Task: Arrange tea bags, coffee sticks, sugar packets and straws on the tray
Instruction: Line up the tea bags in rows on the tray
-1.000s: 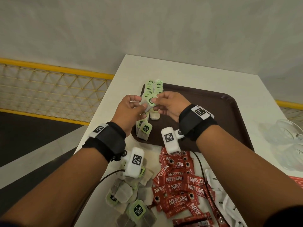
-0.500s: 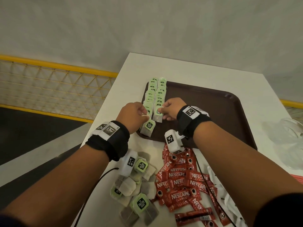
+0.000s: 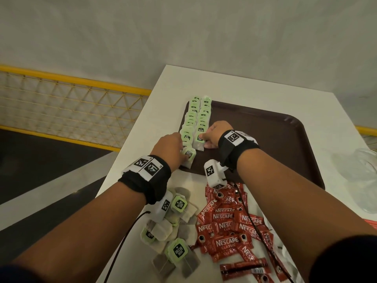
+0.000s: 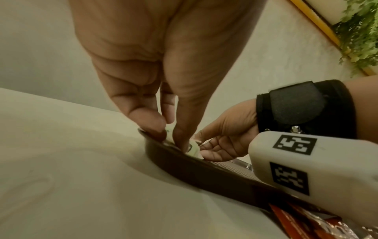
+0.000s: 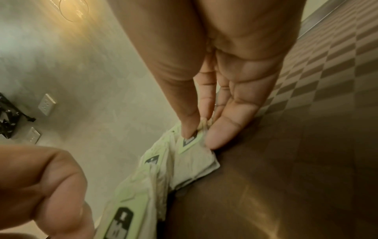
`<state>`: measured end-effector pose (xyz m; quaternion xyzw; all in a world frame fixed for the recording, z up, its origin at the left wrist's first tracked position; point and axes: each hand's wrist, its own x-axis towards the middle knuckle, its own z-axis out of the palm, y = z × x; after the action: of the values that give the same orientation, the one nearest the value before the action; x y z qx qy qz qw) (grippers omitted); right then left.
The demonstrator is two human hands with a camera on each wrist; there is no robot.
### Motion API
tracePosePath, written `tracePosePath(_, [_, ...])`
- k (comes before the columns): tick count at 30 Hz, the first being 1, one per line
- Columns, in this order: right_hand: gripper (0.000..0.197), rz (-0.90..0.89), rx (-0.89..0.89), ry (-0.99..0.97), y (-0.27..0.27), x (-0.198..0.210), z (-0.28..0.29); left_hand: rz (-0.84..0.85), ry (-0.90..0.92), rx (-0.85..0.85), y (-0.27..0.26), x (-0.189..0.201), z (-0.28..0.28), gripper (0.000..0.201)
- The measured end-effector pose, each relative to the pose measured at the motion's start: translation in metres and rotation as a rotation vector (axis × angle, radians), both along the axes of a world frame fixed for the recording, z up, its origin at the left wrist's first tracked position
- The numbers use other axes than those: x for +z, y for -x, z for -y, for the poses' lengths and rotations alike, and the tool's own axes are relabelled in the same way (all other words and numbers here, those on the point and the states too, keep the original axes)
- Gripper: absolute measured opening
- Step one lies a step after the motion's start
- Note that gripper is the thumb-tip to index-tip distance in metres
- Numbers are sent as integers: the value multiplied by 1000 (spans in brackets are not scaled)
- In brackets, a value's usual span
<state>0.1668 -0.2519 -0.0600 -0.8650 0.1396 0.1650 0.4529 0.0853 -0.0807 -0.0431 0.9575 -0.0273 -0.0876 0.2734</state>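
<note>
A brown tray (image 3: 265,139) lies on the white table (image 3: 234,88), with two rows of green-tagged tea bags (image 3: 196,115) along its left side. My left hand (image 3: 181,154) pinches the nearest tea bag of the left row (image 3: 188,156) at the tray's near rim; in the left wrist view its fingertips (image 4: 182,142) press on the bag (image 4: 193,151). My right hand (image 3: 204,137) pinches the nearest tea bag of the right row (image 3: 200,140). In the right wrist view its thumb and finger (image 5: 223,134) hold the tag end of that bag (image 5: 194,161).
Loose tea bags (image 3: 173,225) and red Nescafé coffee sticks (image 3: 226,225) are piled on the table in front of the tray. Clear plastic (image 3: 363,180) lies at the right. The table's left edge drops beside a yellow railing (image 3: 71,103). The tray's right part is bare.
The hands, which held one tea bag together above the tray, came down and apart. Each now rests at the near end of its own row.
</note>
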Motion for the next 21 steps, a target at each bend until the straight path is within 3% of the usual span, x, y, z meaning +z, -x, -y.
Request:
tracePosePath(5, [17,-44,-24,0,1,1,-2,-2,10,19,-1,-3,-1,24])
tracePosePath(10, [32,-109,-15,117,8,14,-6,-3,9,52,4,-1,-3,26])
tracePosePath(14, [33,71,53,152,32,51,7,44,53,44,9,7,-13,20])
tracePosePath(17, [33,162,216,162,61,75,8,126,74,-24,19,16,-23,20])
tracePosePath(21, [30,133,540,226,103,87,-11,141,70,-120,44,22,-34,18])
